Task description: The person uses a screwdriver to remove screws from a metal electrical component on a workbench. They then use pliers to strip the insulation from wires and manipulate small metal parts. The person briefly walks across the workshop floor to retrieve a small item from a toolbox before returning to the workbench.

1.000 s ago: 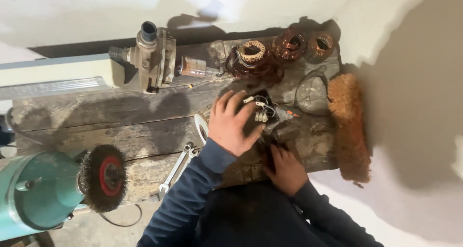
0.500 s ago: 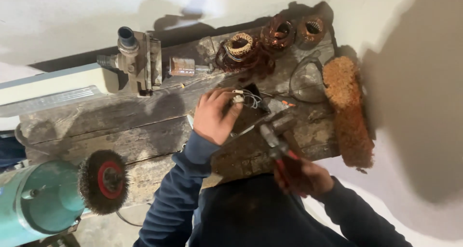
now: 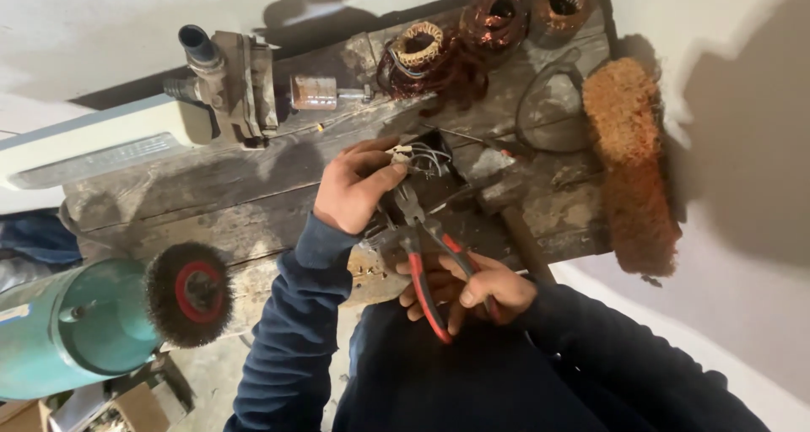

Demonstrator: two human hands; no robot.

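While pinching the small bundle of pale wires (image 3: 419, 158) at mid-bench (image 3: 202, 204), left hand (image 3: 354, 187) gripping tight. Right hand (image 3: 472, 290) clasping red-handled pliers (image 3: 426, 255), nose nearing the wires. Risking a nicked fingertip or severed strand, being so close. Copper coils (image 3: 456, 44) sitting beyond.

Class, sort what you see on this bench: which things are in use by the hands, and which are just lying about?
In use:
left hand
right hand
red-handled pliers
bundle of wires

Lying about:
wire wheel on the teal grinder
copper coils
hammer
orange brush
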